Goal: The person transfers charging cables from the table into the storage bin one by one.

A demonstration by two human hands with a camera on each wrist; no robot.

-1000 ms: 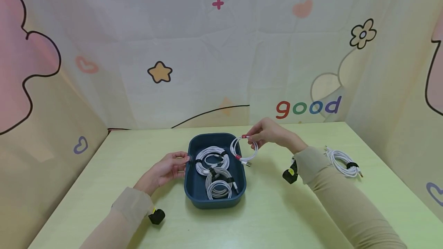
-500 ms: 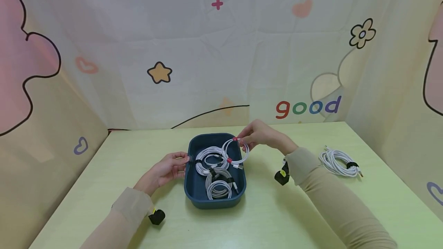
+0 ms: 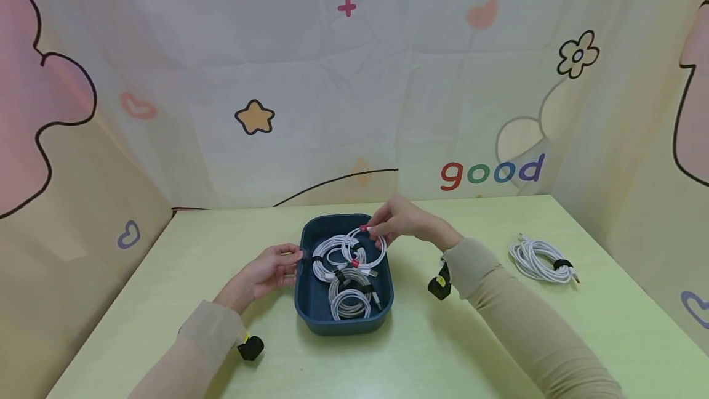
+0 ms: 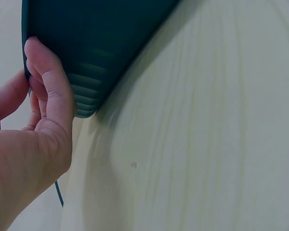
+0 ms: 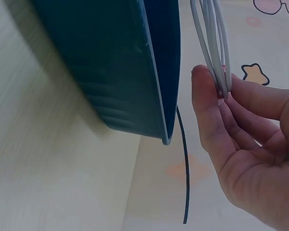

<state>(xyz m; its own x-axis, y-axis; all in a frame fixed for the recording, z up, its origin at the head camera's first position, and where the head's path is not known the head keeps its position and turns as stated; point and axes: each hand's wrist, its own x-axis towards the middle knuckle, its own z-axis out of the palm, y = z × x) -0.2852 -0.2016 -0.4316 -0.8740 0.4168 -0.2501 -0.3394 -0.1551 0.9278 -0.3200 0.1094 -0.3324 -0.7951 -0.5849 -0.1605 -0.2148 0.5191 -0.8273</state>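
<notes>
My right hand (image 3: 403, 221) pinches a coiled white cable (image 3: 382, 254) with red ties, between thumb and fingertips. The coil hangs over the dark blue bin (image 3: 344, 327), at its right side. The right wrist view has the same pinch on the cable (image 5: 211, 43) just above the bin's rim (image 5: 156, 91). At the bin's left wall, my left hand (image 3: 274, 268) grips the rim, with fingers along the outer side in the left wrist view. Inside the bin lie a white cable coil (image 3: 321, 265) with black ties and a grey cable coil (image 3: 333, 294) in front of it.
Another white cable coil (image 3: 534, 260) with a black tie lies on the light wooden table (image 3: 443, 350) at the right. A printed cloth backdrop (image 3: 310, 79) stands behind the table and along both sides.
My right hand has moved left, carrying the red-tied cable from beyond the bin's right edge to over the bin. The left hand and the bin have stayed in place.
</notes>
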